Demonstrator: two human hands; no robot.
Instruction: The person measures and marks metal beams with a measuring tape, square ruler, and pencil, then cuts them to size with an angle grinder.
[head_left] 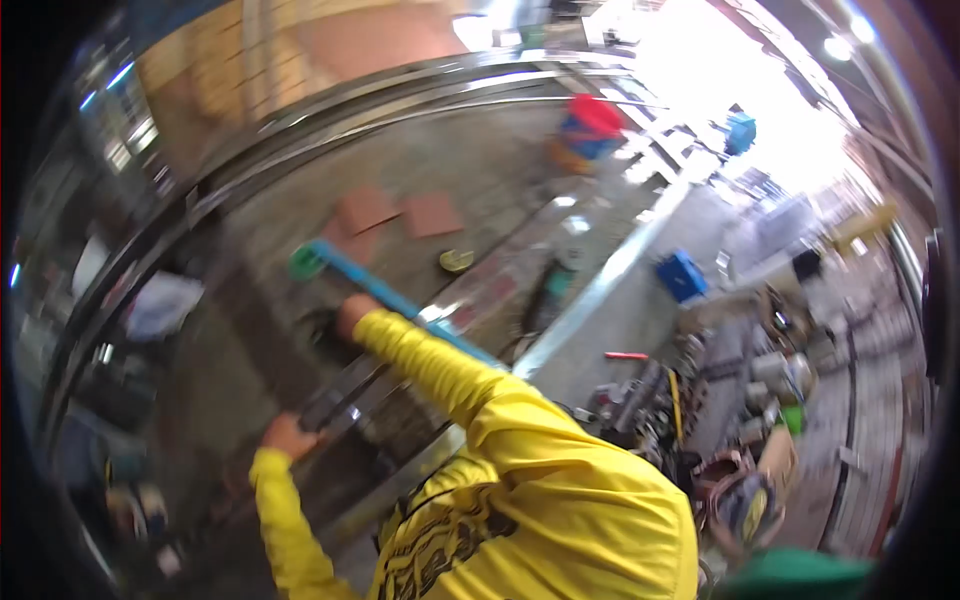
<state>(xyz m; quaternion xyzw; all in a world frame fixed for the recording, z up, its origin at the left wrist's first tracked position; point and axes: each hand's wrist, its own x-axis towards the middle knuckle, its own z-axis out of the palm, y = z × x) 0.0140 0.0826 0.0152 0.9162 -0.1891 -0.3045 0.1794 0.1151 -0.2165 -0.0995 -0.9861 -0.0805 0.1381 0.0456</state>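
My left hand [288, 437] is at the near end of a dark metal bar [345, 397], its fingers curled against it and the thumb pointing right. Farther up, my right hand [355, 316] reaches over the work surface, fingers closed around or against a dark object [322, 328] too blurred to name. A long blue bar [375, 283] runs diagonally just beyond my right hand. At its far end sits a green round object [306, 262]. Several reddish-brown square pieces [432, 215] and a small yellow-and-black round object [456, 261] lie beyond the bar.
A metal frame rail [300, 130] borders the far side. Stacked red and blue buckets [592, 128] stand at the back. To the right are a blue box [682, 276], a red stick-like object [627, 356] and a cluttered bench with tools, bottles and a bag [742, 505].
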